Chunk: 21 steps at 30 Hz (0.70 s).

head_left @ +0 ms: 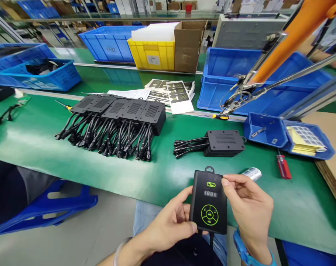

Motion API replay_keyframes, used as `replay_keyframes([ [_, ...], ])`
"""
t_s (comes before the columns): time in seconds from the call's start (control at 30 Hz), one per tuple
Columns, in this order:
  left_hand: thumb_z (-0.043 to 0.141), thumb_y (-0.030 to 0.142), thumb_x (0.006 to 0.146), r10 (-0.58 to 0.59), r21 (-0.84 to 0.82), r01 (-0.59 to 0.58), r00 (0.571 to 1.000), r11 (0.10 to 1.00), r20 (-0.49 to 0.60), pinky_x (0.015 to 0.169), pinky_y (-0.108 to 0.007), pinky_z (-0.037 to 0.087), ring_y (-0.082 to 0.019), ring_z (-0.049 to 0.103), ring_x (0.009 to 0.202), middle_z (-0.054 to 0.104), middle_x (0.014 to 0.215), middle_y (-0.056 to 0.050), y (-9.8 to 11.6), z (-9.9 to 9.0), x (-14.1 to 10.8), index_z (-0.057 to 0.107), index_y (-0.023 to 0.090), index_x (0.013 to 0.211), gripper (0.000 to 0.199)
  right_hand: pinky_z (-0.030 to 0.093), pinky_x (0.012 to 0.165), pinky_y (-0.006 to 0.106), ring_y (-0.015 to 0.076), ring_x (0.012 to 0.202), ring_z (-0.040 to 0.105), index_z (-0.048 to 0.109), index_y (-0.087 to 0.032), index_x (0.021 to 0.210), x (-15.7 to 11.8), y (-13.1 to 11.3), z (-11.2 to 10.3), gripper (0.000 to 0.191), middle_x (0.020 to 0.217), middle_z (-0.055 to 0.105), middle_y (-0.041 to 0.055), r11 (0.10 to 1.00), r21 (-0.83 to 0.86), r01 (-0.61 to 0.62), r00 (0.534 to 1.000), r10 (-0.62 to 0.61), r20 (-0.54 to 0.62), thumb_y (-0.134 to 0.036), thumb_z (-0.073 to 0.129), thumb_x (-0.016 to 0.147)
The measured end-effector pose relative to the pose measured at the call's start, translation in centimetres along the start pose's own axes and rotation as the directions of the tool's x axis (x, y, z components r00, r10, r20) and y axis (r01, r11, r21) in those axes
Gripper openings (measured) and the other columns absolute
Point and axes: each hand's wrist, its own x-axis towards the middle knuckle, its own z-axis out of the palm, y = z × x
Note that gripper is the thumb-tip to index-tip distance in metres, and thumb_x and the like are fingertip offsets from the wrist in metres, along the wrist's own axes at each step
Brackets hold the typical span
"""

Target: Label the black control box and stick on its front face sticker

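Observation:
A black controller box (197,210) faces up near the table's front edge, with a digit display, green-outlined buttons, a hanging tab at the top and cables below. My left hand (170,220) grips its lower left side, thumb on the front corner. At the upper right corner, the thumb and fingers of my right hand (249,205) are pinched against the box; whether they also hold a thin film I cannot tell. Behind that hand lies a small white-and-silver roll (252,173), partly covered. Similar boxes (225,143) form a stack just beyond, cables pointing left.
Several stacked boxes with cables (120,114) fill the left middle of the green table (168,170). Printed label sheets (180,96) lie behind. At right are small blue trays (264,129), a red screwdriver (283,166) and an orange arm (290,40) overhead. Blue bins (109,44) line the back.

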Motion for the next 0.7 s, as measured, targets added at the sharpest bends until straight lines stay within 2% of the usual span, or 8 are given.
replay_keyframes([
  [0.2,0.072,0.017,0.083,-0.024,0.040,0.025,0.999,0.999,-0.032,0.077,-0.025,0.050,-0.015,0.071,0.084,0.073,0.094,-0.005,0.0,-0.2,0.0,0.041,0.027,0.145,0.071,0.044,0.055,0.017,0.0055,0.058,0.049,0.070,-0.027,0.096,0.3,0.5,-0.1,0.018,0.070,0.053,-0.0049,0.999,-0.040,-0.012,0.999,0.015,0.052,-0.036,0.073,0.081],
  [0.37,0.073,0.018,0.078,-0.079,-0.017,0.077,0.993,0.997,-0.093,0.075,-0.029,0.054,-0.018,0.073,0.078,0.074,0.092,-0.008,0.6,-0.5,0.3,0.041,0.020,0.142,0.072,0.049,0.059,0.021,0.0108,0.073,0.054,0.065,-0.030,0.111,0.9,1.0,-0.3,0.033,0.089,0.054,-0.0006,0.996,-0.071,-0.050,0.985,0.061,0.162,-0.042,0.070,0.081],
  [0.47,0.072,0.019,0.078,-0.101,-0.049,0.095,0.987,0.994,-0.127,0.074,-0.032,0.056,-0.019,0.073,0.076,0.074,0.089,-0.007,1.3,-0.5,0.7,0.041,0.017,0.141,0.070,0.053,0.064,0.025,0.0148,0.083,0.055,0.058,-0.029,0.126,0.7,1.2,-0.2,0.052,0.102,0.055,0.0033,0.995,-0.084,-0.060,0.970,0.077,0.230,-0.044,0.071,0.078],
  [0.6,0.072,0.018,0.077,-0.077,-0.053,0.068,0.981,0.996,-0.176,0.073,-0.032,0.058,-0.020,0.073,0.079,0.074,0.093,-0.007,1.9,-0.6,1.1,0.041,0.017,0.141,0.071,0.055,0.079,0.036,0.0205,0.099,0.058,0.035,-0.028,0.146,-0.5,1.5,0.1,0.080,0.128,0.053,0.0101,0.985,-0.050,-0.168,0.893,0.173,0.414,-0.043,0.071,0.077],
  [0.7,0.073,0.018,0.076,-0.059,-0.035,0.053,0.979,0.998,-0.196,0.074,-0.032,0.058,-0.020,0.073,0.079,0.074,0.094,-0.008,2.2,-0.8,1.3,0.042,0.016,0.140,0.071,0.050,0.098,0.044,0.0262,0.118,0.054,0.025,-0.028,0.152,-1.8,1.5,0.2,0.094,0.144,0.045,0.0120,0.970,-0.031,-0.239,0.835,0.222,0.504,-0.038,0.074,0.073],
])
